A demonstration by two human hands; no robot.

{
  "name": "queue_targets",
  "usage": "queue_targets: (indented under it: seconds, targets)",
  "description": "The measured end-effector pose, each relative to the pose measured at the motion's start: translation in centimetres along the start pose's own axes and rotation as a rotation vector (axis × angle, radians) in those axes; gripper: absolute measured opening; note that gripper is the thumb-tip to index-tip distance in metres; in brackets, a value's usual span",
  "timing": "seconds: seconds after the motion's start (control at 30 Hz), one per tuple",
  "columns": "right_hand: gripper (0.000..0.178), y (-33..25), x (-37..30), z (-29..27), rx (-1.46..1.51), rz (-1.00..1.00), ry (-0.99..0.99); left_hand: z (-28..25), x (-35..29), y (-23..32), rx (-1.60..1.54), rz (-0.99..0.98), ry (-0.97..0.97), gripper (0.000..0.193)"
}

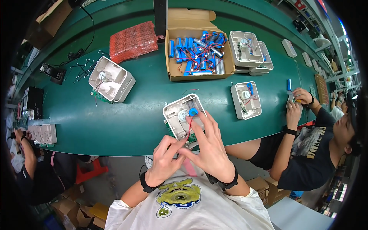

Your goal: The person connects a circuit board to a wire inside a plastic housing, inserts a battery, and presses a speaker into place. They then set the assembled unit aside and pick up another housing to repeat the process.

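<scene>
In front of me at the table edge lies an open white plastic housing [174, 111], with a round white speaker-like part [184, 115] and a blue cylindrical battery [193, 112] inside. A red wire [189, 127] runs from the battery toward my fingertips. My left hand [166, 158] is closed in a pinch at the wire's lower end, by a green circuit board [191, 138] at the housing's near side; the connector is hidden. Over the housing's right side reaches my right hand [210, 150], its fingers apart, the index beside the battery and wire, the thumb near my left fingertips.
A cardboard box [201, 77] of blue batteries stands beyond. Other white housings sit left [123, 86], right [247, 112] and stacked at back right [234, 61]. Red bubble wrap [133, 41] lies at back left. A co-worker's hands [297, 103] work at the right.
</scene>
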State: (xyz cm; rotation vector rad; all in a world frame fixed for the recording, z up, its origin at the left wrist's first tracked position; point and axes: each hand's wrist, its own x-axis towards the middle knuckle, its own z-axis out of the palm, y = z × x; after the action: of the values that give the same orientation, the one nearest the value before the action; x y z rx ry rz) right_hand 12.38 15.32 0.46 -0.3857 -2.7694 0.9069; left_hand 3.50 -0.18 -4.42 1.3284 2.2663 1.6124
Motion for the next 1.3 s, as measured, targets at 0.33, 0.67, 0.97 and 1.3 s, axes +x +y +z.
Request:
queue_targets:
  seconds: [0.33, 0.67, 0.97, 1.3]
  targets:
    - [0.085, -1.6, 0.4, 0.2, -0.152, 0.076, 0.065, -2.1, 1.7, 0.4, 0.244, 0.11, -0.211, 0.057]
    - [0.082, -1.2, 0.5, 1.3, -0.05, 0.151, 0.233, -3.6, 1.6, -1.4, 0.096, 0.072, -0.133, 0.063]
    - [0.086, 3.7, -0.4, -2.7, -0.059, 0.133, 0.443, -3.1, 1.7, -4.0, -0.007, -0.301, 0.034, 0.055]
    - [0.077, 8.0, -1.0, -0.6, -0.243, 0.21, 0.476, 0.0, 4.5, -4.3, -0.068, -0.469, -0.086, 0.061]
